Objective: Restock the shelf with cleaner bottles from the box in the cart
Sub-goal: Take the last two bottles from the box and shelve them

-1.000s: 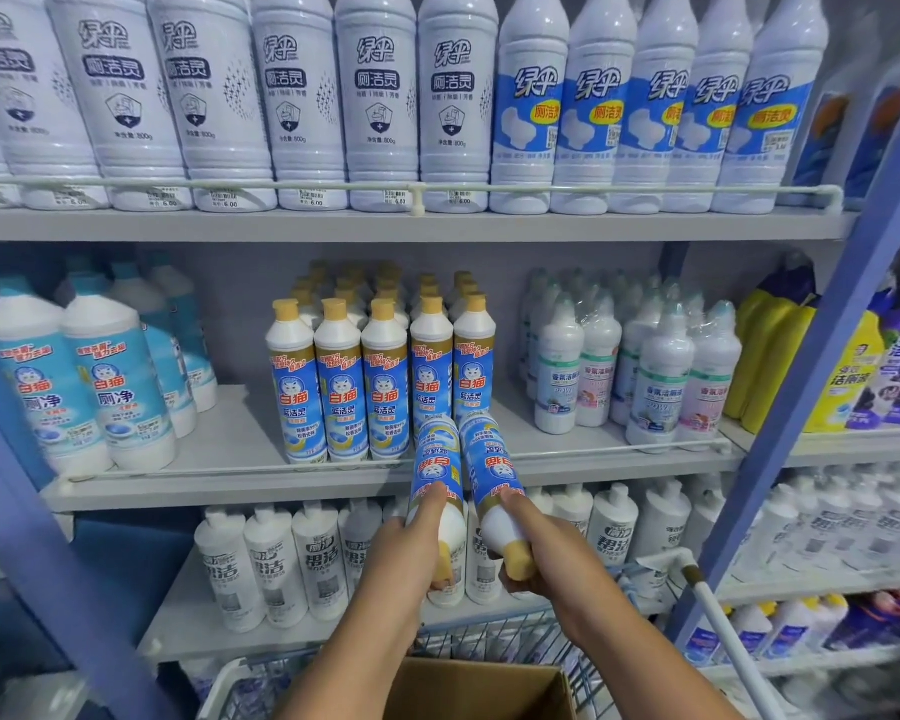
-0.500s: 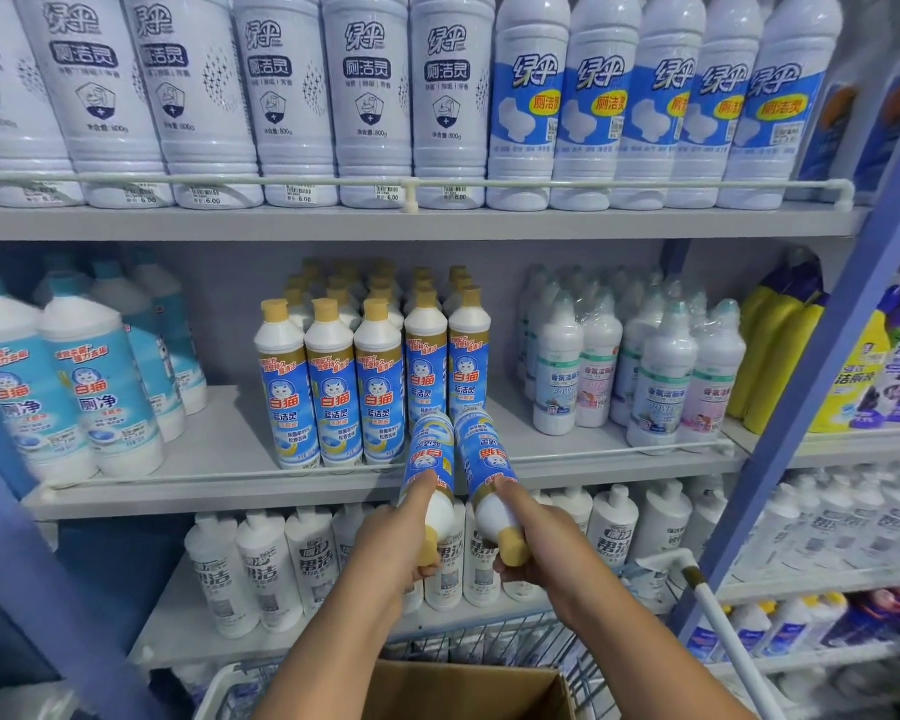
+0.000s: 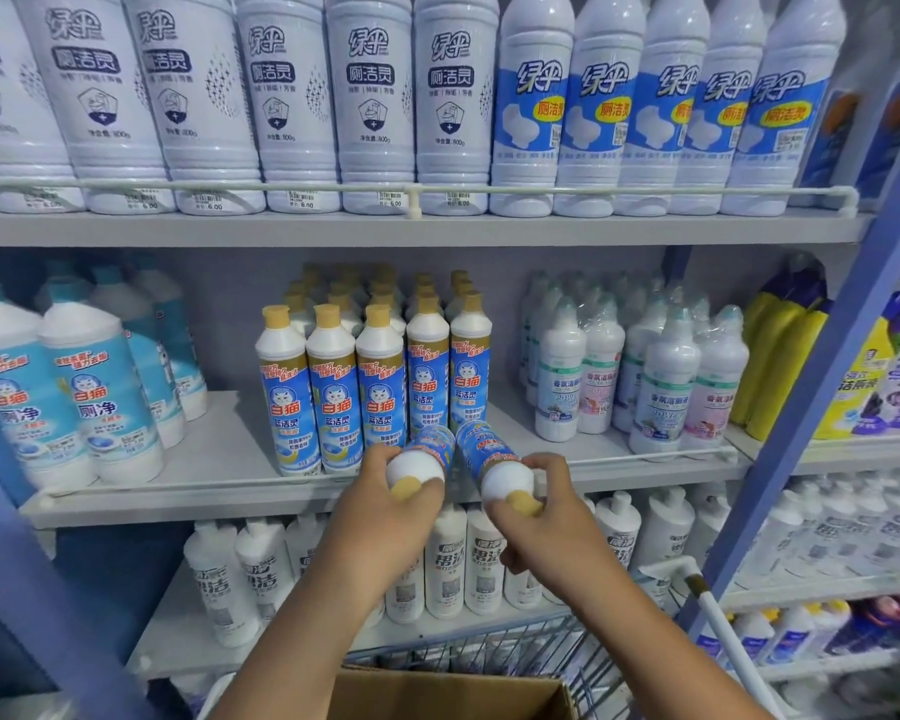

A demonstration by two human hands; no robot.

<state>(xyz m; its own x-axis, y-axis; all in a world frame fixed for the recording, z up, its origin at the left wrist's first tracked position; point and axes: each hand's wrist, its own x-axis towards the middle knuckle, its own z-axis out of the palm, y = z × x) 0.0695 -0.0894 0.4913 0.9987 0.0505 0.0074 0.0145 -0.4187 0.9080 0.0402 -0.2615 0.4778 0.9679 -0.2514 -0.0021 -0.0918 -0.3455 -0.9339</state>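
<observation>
My left hand (image 3: pixel 380 504) grips a blue-labelled cleaner bottle (image 3: pixel 421 459) with a yellow cap, tipped base-first toward the middle shelf (image 3: pixel 219 485). My right hand (image 3: pixel 541 522) grips a second, matching bottle (image 3: pixel 494 459) beside it, tilted the same way. Both bases are at the shelf's front rail, just before the standing group of the same bottles (image 3: pixel 380 376). The cardboard box (image 3: pixel 453 693) sits open in the wire cart (image 3: pixel 515 646) below my arms.
Tall white bottles (image 3: pixel 375 96) fill the top shelf. Light-blue bottles (image 3: pixel 89 392) stand left on the middle shelf, shrink-wrapped white ones (image 3: pixel 635 371) right. White bottles (image 3: pixel 453 558) line the lower shelf. A blue upright (image 3: pixel 801 449) and the cart handle (image 3: pixel 718 626) are at right.
Both hands have pushed the two bottles up and forward toward the middle shelf, tilting them flatter so their caps point back at me.
</observation>
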